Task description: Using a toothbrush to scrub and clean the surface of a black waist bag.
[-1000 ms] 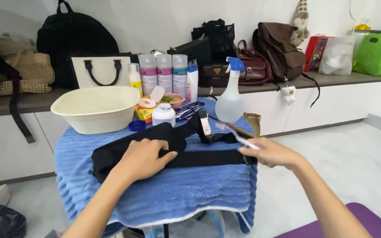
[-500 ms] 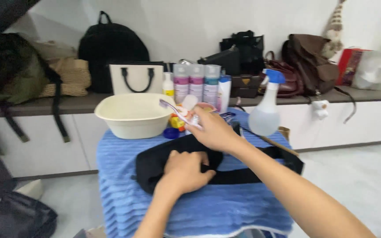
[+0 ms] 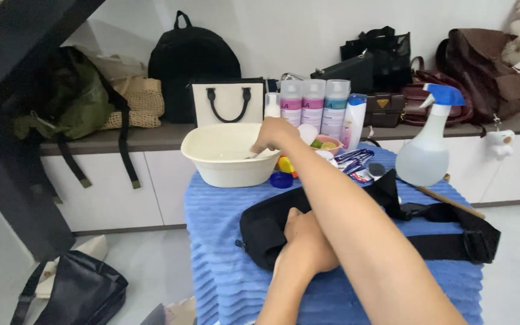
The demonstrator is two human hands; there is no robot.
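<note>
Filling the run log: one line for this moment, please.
left hand: pressing black bag | right hand: over cream basin rim, small tool dipped inside | surface: blue towel

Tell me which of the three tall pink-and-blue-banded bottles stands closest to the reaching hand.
The leftmost bottle, with a pink band. It stands just above the right hand at the basin; the middle pink one and blue-banded one stand farther right.

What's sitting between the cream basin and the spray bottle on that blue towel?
In the head view, between the basin and spray bottle lie a blue cap, small packets and the person's right forearm.
</note>
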